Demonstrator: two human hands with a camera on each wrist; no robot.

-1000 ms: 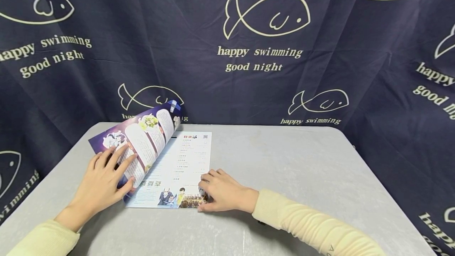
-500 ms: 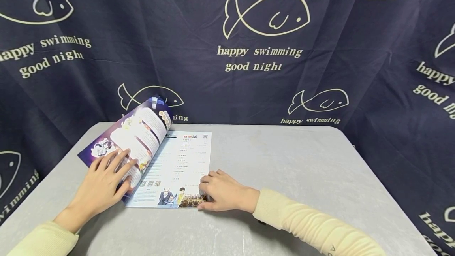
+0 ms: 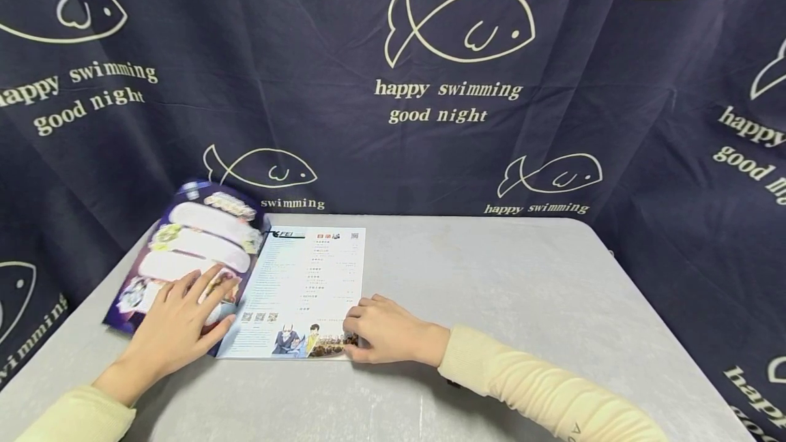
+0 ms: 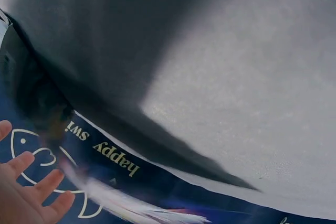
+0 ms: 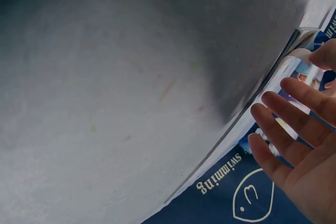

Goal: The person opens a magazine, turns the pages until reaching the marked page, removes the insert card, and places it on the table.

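Note:
A magazine lies opened on the grey table. Its purple inner leaf, with white text bubbles, is turned over to the left, its far end slightly raised and blurred. The white contents page lies flat on the right. My left hand rests on the lower part of the purple leaf, fingers spread. At the contents page's lower right corner, my right hand touches the edge with its thumb and fingers. Relaxed fingers of the right hand show in the right wrist view, beside the magazine's edge.
The grey table extends to the right of the magazine, with rounded far corners. A dark blue curtain with fish drawings and lettering hangs close behind the table's far edge and along both sides.
The purple leaf has swung over to the left and dropped lower, baring the left part of the contents page. My left hand stays near the same spot; the right hand barely moves.

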